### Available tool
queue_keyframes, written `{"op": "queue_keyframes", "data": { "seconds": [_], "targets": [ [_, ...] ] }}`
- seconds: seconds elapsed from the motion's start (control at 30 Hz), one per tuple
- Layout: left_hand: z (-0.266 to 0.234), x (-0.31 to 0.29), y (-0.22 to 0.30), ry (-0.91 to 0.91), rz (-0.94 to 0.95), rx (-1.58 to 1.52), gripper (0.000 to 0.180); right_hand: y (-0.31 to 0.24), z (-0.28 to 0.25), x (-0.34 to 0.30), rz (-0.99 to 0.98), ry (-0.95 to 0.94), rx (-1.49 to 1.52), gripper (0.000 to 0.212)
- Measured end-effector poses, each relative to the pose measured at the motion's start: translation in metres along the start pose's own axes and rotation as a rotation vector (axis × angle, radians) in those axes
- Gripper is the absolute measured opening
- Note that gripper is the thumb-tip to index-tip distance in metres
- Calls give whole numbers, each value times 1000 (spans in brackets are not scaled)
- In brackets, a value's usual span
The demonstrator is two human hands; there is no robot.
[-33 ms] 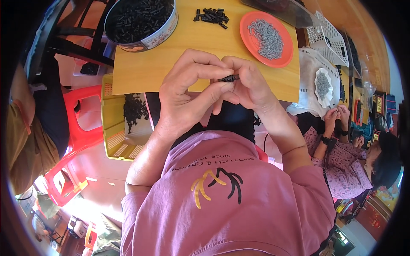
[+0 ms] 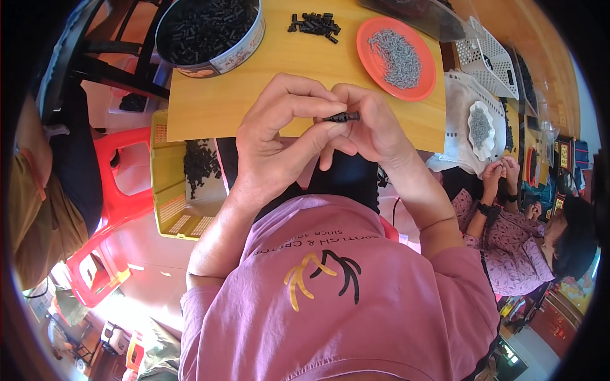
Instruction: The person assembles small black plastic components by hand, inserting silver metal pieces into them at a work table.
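My left hand (image 2: 279,130) pinches a small black ribbed cylindrical part (image 2: 342,117) between thumb and fingertips, just above the table's near edge. The part lies roughly level, its right end showing against my right hand (image 2: 372,127). The curled fingers of that hand are closed about this end, and some of them are hidden behind it. Beyond my hands lies a loose pile of small black cylindrical parts (image 2: 314,25). To its right, a red plate (image 2: 427,79) holds many small silvery screw-like pieces (image 2: 397,58). A round tin (image 2: 232,60) full of black parts stands at the far left.
The yellow wooden table (image 2: 210,101) ends just under my hands. Below its left side is a yellow crate (image 2: 162,190) with black pieces, beside a red stool (image 2: 121,184). At right, another person's hands (image 2: 499,174) work near a white scalloped dish (image 2: 481,130) of silvery pieces.
My right fingers have shifted slightly, uncovering the right end of the black part. My left hand keeps its pinch in almost the same place.
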State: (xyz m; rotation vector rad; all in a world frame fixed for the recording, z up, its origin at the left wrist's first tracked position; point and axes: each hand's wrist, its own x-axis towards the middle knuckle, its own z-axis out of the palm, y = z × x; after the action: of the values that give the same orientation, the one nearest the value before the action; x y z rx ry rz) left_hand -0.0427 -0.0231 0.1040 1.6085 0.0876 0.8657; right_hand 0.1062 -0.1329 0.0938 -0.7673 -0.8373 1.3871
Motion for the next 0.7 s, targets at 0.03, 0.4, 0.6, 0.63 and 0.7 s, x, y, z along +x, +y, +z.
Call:
{"op": "queue_keyframes", "data": {
  "seconds": [0.03, 0.4, 0.6, 0.63, 0.7],
  "targets": [
    [1, 0, 0, 18, -38, -63, 23, -1, 1, -3, 1, 78, 51, 51],
    [5, -2, -3, 25, -97, -28, 23, -35, 8, -13, -373, 168, -1047, 33],
    [9, -3, -1, 40, -91, -19, 24, -34, 6, -9, -573, 189, -1420, 27],
    [9, -2, 1, 42, -112, -11, 24, -35, 5, -8, -631, 183, -1448, 26],
    [11, 0, 4, 47, -50, 59, 25, -36, 4, -8, -690, 176, -1475, 24]
  ]
}}
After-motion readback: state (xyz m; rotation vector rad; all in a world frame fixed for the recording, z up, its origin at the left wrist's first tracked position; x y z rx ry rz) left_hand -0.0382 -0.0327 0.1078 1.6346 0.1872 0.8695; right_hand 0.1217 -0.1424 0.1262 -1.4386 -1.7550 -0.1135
